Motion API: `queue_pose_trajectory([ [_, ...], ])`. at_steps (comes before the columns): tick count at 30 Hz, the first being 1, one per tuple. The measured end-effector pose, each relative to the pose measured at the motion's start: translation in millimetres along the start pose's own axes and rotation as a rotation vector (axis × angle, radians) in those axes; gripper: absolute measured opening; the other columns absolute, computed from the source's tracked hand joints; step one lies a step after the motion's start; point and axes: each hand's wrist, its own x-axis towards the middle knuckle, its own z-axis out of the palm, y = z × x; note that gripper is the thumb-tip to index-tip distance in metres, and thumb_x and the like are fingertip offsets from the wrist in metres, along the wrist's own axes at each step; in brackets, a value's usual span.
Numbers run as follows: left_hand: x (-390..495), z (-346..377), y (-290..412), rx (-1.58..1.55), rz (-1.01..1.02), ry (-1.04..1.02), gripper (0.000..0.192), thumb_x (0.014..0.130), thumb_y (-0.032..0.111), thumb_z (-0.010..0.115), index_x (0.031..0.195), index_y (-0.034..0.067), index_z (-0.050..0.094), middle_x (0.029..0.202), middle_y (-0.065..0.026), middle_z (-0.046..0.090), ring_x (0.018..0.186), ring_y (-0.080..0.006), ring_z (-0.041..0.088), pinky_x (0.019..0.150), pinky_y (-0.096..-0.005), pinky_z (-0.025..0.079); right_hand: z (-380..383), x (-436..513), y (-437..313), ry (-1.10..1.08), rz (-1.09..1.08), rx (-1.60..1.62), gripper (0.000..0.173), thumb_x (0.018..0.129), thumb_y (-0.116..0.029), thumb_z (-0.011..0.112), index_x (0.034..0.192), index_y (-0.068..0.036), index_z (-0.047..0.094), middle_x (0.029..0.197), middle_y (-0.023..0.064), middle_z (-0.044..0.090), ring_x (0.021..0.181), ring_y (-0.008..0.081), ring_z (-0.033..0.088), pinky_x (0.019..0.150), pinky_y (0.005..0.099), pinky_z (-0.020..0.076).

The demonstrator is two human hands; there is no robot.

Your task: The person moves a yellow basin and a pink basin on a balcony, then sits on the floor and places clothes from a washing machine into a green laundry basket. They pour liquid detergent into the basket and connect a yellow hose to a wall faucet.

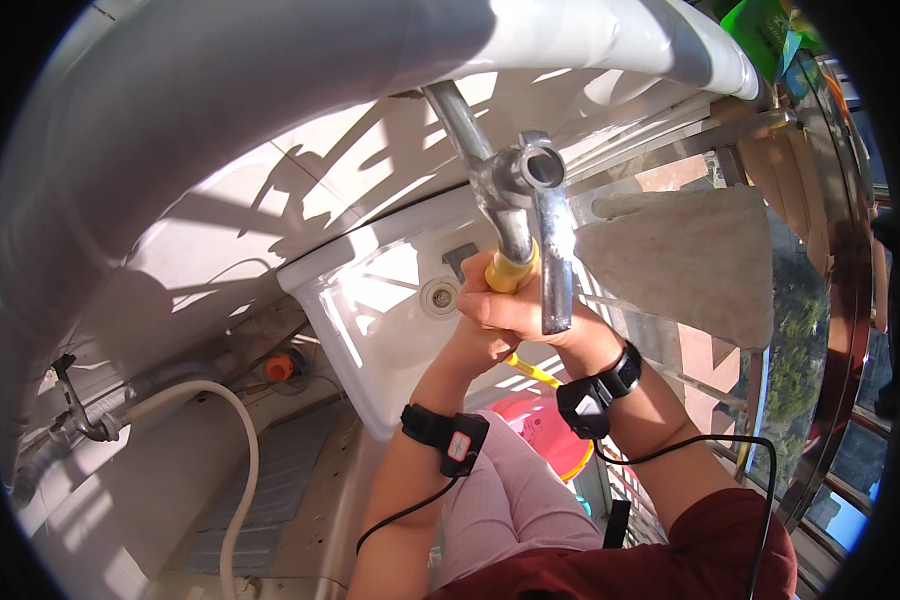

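Observation:
A metal tap [506, 180] with a lever handle comes out from the wall above a white ceramic sink [322, 300]. Around the tap's spout sits the end of a yellow hose [511, 271]. My left hand [476, 330] and my right hand [521, 304] are both closed around the hose just below the spout, pressed against each other; their fingers partly overlap. More of the yellow hose shows beneath my wrists, running toward a pink basin [544, 431]. The sink's drain [442, 297] lies left of my hands.
A thick pale pipe [232, 97] curves across the top. At lower left, a second tap [82, 420] carries a cream hose [251, 450]. A grey cloth [690, 262] hangs at right beside the window rails. An orange fitting [278, 367] is left of the sink.

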Motion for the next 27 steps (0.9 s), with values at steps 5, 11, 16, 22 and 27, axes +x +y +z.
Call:
queue_pose_trajectory([
  [5,-9.2,-0.9,4.7,0.168,0.138,0.116,0.033,0.077,-0.002,0.064,0.11,0.0,0.058,0.106,-0.0067,0.059,0.101,-0.0158,0.056,0.085,-0.0285,0.045,-5.5,7.4,7.5,-0.054,0.086,0.032,0.027,0.071,-0.007,0.067,0.058,-0.005,0.043,0.056,0.0003,0.051,0.055,0.0086,0.049,0.05,0.0248,0.038],
  [11,-20.4,3.6,16.5,0.336,0.107,0.319,0.029,0.075,0.007,0.066,0.103,0.002,0.059,0.098,-0.0066,0.06,0.091,-0.0179,0.06,0.077,-0.0307,0.048,-5.5,11.6,21.8,-0.033,-0.015,0.162,0.027,0.062,0.002,0.07,0.059,-0.005,0.044,0.061,0.0041,0.053,0.06,0.0146,0.055,0.057,0.0295,0.0432],
  [16,-23.2,9.8,17.0,0.295,0.204,0.433,0.028,0.076,0.008,0.068,0.103,0.002,0.063,0.096,-0.0028,0.062,0.088,-0.0114,0.058,0.077,-0.0244,0.046,-9.6,17.2,25.9,-0.135,-0.038,0.217,0.026,0.064,0.003,0.07,0.064,-0.005,0.045,0.063,0.0049,0.051,0.063,0.0168,0.054,0.06,0.0301,0.0436],
  [22,-19.9,7.0,12.5,0.199,0.233,0.53,0.011,0.08,0.009,0.066,0.088,0.001,0.065,0.074,-0.0012,0.063,0.072,-0.007,0.056,0.066,-0.0236,0.046,34.1,1.3,28.6,0.288,-0.241,-0.007,0.024,0.091,-0.015,0.06,0.073,-0.006,0.048,0.069,0.0024,0.049,0.069,0.0102,0.048,0.065,0.0227,0.0391],
  [27,-22.5,4.9,11.5,0.399,0.259,0.599,0.01,0.078,0.007,0.067,0.078,0.0,0.061,0.067,-0.0012,0.059,0.066,-0.007,0.054,0.06,-0.0241,0.045,44.6,6.7,42.5,0.432,-0.125,0.18,0.022,0.087,-0.004,0.055,0.067,-0.004,0.046,0.06,0.0013,0.045,0.055,0.009,0.04,0.052,0.0239,0.031],
])
